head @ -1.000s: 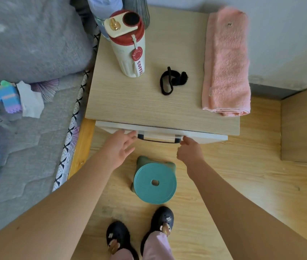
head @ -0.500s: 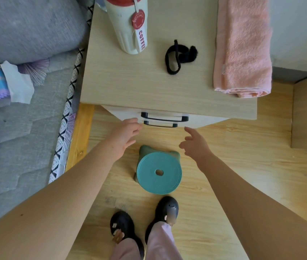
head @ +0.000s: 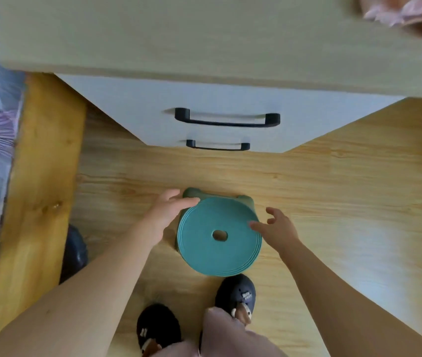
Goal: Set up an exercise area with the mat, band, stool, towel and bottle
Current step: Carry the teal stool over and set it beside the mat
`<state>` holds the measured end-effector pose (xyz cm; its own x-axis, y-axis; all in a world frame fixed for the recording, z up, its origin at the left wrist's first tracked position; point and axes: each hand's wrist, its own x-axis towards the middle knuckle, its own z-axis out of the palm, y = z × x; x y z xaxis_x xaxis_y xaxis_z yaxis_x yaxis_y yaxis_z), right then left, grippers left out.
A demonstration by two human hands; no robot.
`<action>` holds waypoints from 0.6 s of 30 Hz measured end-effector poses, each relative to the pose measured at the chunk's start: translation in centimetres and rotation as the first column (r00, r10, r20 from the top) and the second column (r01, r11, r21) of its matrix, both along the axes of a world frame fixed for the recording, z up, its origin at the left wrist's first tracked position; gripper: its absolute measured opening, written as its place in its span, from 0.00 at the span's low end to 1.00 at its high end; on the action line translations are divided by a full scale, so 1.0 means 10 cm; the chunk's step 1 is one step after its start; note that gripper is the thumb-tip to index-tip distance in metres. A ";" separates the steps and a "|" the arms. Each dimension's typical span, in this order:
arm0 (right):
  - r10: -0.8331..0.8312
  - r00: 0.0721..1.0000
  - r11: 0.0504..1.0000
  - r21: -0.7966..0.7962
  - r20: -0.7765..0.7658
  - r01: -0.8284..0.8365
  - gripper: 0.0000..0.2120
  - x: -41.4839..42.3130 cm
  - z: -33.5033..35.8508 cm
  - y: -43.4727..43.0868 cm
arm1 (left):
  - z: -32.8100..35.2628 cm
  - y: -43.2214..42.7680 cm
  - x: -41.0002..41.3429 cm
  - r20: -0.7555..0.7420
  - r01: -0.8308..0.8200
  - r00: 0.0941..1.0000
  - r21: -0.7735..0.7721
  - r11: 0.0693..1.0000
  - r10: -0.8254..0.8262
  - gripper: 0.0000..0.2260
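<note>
A small teal stool (head: 217, 251) with a round ribbed seat and a centre hole stands on the wooden floor before the nightstand. My left hand (head: 168, 215) hovers at its upper left rim, fingers spread, fingertips over the seat's edge. My right hand (head: 276, 228) is at the right rim, fingers apart, fingertips over the seat. Neither hand grips anything. A corner of the pink towel (head: 408, 14) shows blurred at the top right on the nightstand top. The bottle, band and mat are out of view.
The nightstand (head: 153, 39) with two white drawers and black handles (head: 226, 119) stands just behind the stool. A bed's wooden frame (head: 40, 176) and patterned bedding line the left. My two dark slippers (head: 235, 295) stand right below the stool. Wooden floor stretches to the right.
My head has dipped down, so the nightstand top with bottle and band left the view. Both hands dropped from the drawer front to the stool's rim.
</note>
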<state>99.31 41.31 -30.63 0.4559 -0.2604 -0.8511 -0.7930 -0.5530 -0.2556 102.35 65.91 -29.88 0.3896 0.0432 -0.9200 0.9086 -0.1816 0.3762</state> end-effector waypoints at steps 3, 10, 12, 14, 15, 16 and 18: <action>-0.103 0.993 0.989 0.102 -0.059 0.109 0.42 -0.13 -0.37 -0.01 | -0.34 -0.05 -0.08 -0.079 0.029 0.996 0.000 1.000 -0.029 0.45; -0.479 0.856 0.783 0.347 -0.194 0.516 0.51 -0.33 -0.78 -0.02 | -0.65 -0.12 -0.24 -0.121 -0.014 0.993 -0.058 0.998 0.007 0.54; -0.501 0.843 0.758 0.371 -0.195 0.537 0.48 -0.35 -0.70 0.00 | -0.58 -0.12 -0.25 -0.095 -0.064 0.994 -0.037 0.997 0.060 0.51; -0.516 0.838 0.750 0.380 -0.176 0.542 0.46 -0.35 -0.56 0.01 | -0.49 -0.12 -0.24 -0.066 -0.122 0.991 -0.026 0.992 0.120 0.50; -0.531 0.831 0.743 0.381 -0.164 0.550 0.45 -0.36 -0.48 0.00 | -0.42 -0.14 -0.22 -0.044 -0.141 0.989 -0.024 0.990 0.140 0.50; -0.552 0.821 0.735 0.378 -0.148 0.563 0.45 -0.37 -0.39 -0.01 | -0.33 -0.16 -0.21 -0.020 -0.153 0.988 -0.030 0.988 0.153 0.49; -0.594 0.797 0.720 0.371 -0.106 0.586 0.45 -0.40 -0.14 -0.08 | -0.10 -0.24 -0.19 0.029 -0.142 0.989 -0.041 0.989 0.144 0.47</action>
